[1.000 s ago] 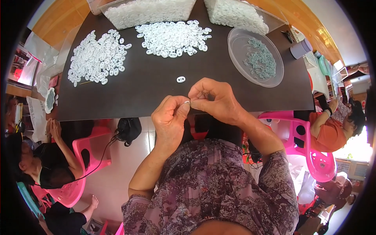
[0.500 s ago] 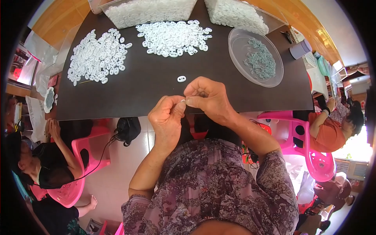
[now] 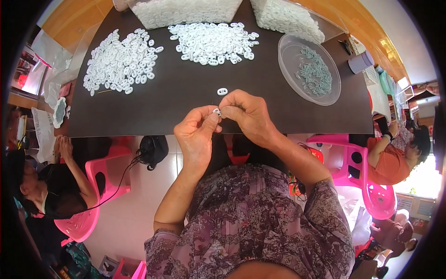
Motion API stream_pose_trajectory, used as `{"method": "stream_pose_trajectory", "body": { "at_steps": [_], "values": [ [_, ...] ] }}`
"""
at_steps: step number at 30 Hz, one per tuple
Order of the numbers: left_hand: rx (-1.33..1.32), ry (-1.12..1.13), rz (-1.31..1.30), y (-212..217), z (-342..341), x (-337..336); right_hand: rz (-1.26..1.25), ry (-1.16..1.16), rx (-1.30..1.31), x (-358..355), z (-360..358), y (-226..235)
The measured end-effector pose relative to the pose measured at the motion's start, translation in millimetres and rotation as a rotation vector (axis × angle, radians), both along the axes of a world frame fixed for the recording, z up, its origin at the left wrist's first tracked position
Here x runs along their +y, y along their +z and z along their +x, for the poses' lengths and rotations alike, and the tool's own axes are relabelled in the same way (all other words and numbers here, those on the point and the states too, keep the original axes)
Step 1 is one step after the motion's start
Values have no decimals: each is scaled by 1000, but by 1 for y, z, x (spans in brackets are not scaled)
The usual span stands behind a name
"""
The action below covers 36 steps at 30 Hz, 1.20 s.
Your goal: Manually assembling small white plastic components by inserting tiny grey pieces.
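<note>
Near the table's front edge, my left hand (image 3: 194, 130) pinches a small white oval plastic piece (image 3: 216, 111) between thumb and forefinger. My right hand (image 3: 252, 117) meets it from the other side, thumb and forefinger pressed together at the piece's edge. Whatever the right fingertips hold is too small or hidden to make out. Just beyond my fingers, a single white oval piece with two holes (image 3: 222, 92) lies on the dark table (image 3: 172, 107).
Two heaps of white oval pieces, a left heap (image 3: 121, 63) and a middle heap (image 3: 213, 43), lie farther back. Behind stand a clear bin (image 3: 186, 14) and another bin (image 3: 288, 21). A round clear tray (image 3: 284, 65) at right holds short grey-green pieces. People sit on both sides.
The view has shifted slightly. More of the white piece now shows between my fingertips, with its holes visible. Both hands remain together near the table's front edge.
</note>
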<state>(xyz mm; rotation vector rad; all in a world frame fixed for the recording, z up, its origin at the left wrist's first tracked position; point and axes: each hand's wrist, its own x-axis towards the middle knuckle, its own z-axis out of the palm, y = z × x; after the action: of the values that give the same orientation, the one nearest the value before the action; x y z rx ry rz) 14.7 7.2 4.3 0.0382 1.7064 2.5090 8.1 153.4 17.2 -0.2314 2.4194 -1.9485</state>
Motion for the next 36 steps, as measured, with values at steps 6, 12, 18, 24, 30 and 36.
{"method": "stream_pose_trajectory", "body": {
  "at_steps": [6,12,18,24,30,36],
  "values": [
    [68,65,-91,-7,4,4,90,-82,63,-7,3,-11],
    [13,55,-30,-6,0,2,61,-50,37,2,4,1],
    [-98,59,46,-2,-11,-8,504,-215,414,31,-27,-10],
    [-126,84,78,-1,-13,-11,818,-148,600,12,-37,-20],
    [-105,87,81,2,-12,-10,705,-138,555,14,-37,-18],
    [-84,74,81,7,-10,-5,-193,-75,-18,19,-23,-7]
  ]
}}
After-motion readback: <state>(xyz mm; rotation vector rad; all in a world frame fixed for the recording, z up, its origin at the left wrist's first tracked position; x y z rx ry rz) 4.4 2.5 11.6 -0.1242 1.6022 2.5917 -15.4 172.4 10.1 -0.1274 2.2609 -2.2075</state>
